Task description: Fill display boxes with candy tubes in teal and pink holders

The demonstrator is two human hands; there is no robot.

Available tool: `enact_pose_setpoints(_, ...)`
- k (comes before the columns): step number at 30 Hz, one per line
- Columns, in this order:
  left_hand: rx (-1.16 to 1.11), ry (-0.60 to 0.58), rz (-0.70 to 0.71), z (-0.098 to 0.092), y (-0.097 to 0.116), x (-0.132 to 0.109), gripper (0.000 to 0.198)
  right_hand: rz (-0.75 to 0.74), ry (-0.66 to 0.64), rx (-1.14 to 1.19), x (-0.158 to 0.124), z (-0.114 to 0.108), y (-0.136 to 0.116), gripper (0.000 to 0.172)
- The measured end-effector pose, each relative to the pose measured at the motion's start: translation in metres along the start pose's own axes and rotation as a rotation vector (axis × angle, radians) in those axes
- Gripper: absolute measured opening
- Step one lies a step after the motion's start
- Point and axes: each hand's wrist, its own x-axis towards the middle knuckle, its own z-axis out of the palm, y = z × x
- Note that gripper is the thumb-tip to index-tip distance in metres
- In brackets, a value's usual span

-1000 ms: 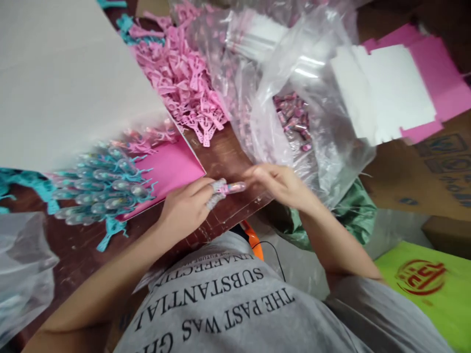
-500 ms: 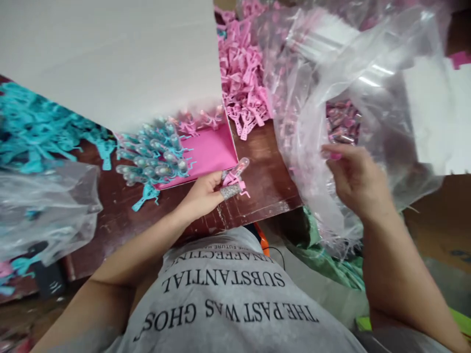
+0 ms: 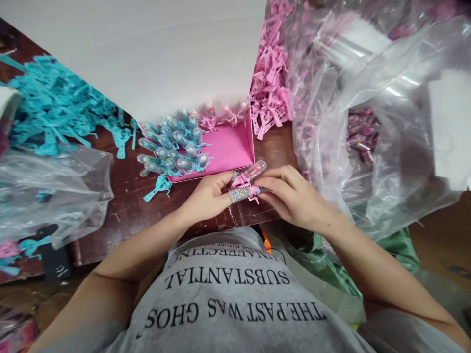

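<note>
My left hand (image 3: pixel 209 197), with grey tape wrapped round its thumb, grips a pink plastic piece (image 3: pixel 241 182) that bears a clear, round-tipped capsule (image 3: pixel 255 169). My right hand (image 3: pixel 294 196) pinches a small dark-tipped item (image 3: pixel 259 190) against the piece's near side; fingers hide most of it. Just behind both hands stands a box with a pink floor (image 3: pixel 231 147). Turquoise pieces with clear capsules (image 3: pixel 172 147) crowd its left half, and a few pink ones (image 3: pixel 209 117) line its back. One loose turquoise piece (image 3: pixel 158 188) lies in front of the box.
The raised white lid (image 3: pixel 165 59) stands behind the box. Turquoise pieces (image 3: pixel 55 108) are heaped left, pink pieces (image 3: pixel 272 73) right. A large clear bag (image 3: pixel 331 127) holds small shiny capsules (image 3: pixel 362 132). Another clear bag (image 3: pixel 73 191) and a black object (image 3: pixel 55 257) lie at left.
My right hand has come from the clear bag, moving left to meet the pink piece in my left hand. The left hand keeps its grip. The view has shifted slightly.
</note>
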Motion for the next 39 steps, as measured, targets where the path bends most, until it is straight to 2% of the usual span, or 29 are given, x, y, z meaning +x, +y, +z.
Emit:
enact_pose_setpoints(2,0.086,0.019,0.087,-0.001,0.002,-0.004,0.024,-0.008,-0.001,-0.027,0.003,0.003,-0.006,0.024)
enact_pose_setpoints(5,0.363,0.092,0.27,-0.003,-0.001,-0.01,0.018,0.04,0.007,0.022,0.004,0.01,-0.01,0.02)
enact_pose_setpoints(8,0.648,0.151,0.462,-0.005,-0.006,-0.014,0.018,0.173,-0.036,0.218,0.004,0.012,-0.008,0.022)
enact_pose_setpoints(11,0.702,0.161,0.513,-0.01,-0.006,-0.016,0.018,0.255,-0.104,0.445,0.007,0.005,-0.004,0.025)
enact_pose_setpoints(14,0.538,0.163,0.375,-0.017,0.0,-0.017,0.016,0.223,-0.078,0.496,0.013,-0.004,0.0,0.04)
enact_pose_setpoints(15,0.483,0.164,0.323,-0.018,0.003,-0.018,0.016,0.212,-0.057,0.467,0.015,-0.005,0.001,0.04)
enact_pose_setpoints(17,0.425,0.179,0.247,-0.021,0.008,-0.021,0.019,0.199,-0.048,0.384,0.02,-0.006,0.003,0.023)
enact_pose_setpoints(19,0.377,0.208,0.196,-0.023,0.013,-0.023,0.021,0.172,-0.083,0.314,0.024,-0.006,0.006,0.031)
enact_pose_setpoints(21,0.238,0.201,0.104,-0.024,0.02,-0.026,0.022,0.117,-0.089,0.256,0.029,-0.009,0.009,0.033)
enact_pose_setpoints(22,0.143,0.166,0.032,-0.025,0.025,-0.027,0.022,0.076,-0.071,0.23,0.033,-0.012,0.011,0.037)
enact_pose_setpoints(23,0.05,0.104,-0.055,-0.025,0.03,-0.028,0.022,0.028,-0.053,0.204,0.037,-0.015,0.011,0.05)
enact_pose_setpoints(24,-0.026,0.023,-0.144,-0.026,0.036,-0.03,0.023,-0.031,-0.053,0.183,0.042,-0.019,0.011,0.062)
enact_pose_setpoints(25,-0.076,-0.069,-0.213,-0.028,0.042,-0.031,0.023,-0.1,-0.079,0.171,0.048,-0.023,0.011,0.065)
enact_pose_setpoints(27,-0.071,-0.217,-0.24,-0.034,0.053,-0.033,0.026,-0.255,-0.169,0.167,0.061,-0.031,0.008,0.048)
enact_pose_setpoints(28,-0.006,-0.232,-0.184,-0.039,0.058,-0.033,0.026,-0.312,-0.199,0.172,0.068,-0.035,0.007,0.038)
enact_pose_setpoints(29,0.104,-0.184,-0.085,-0.047,0.062,-0.033,0.024,-0.336,-0.204,0.176,0.074,-0.038,0.007,0.032)
enact_pose_setpoints(31,0.436,0.081,0.177,-0.066,0.066,-0.028,0.023,-0.249,-0.129,0.129,0.087,-0.04,0.014,0.024)
enact_pose_setpoints(33,0.8,0.371,0.385,-0.089,0.066,-0.016,0.023,-0.054,-0.053,-0.004,0.1,-0.033,0.028,0.024)
enact_pose_setpoints(34,0.947,0.444,0.448,-0.099,0.064,-0.008,0.022,0.03,-0.045,-0.076,0.107,-0.026,0.038,0.025)
enact_pose_setpoints(36,1.131,0.419,0.486,-0.113,0.059,0.008,0.025,0.115,-0.076,-0.165,0.12,-0.008,0.055,0.028)
enact_pose_setpoints(39,1.154,0.323,0.482,-0.118,0.055,0.023,0.03,0.139,-0.13,-0.152,0.134,0.008,0.067,0.031)
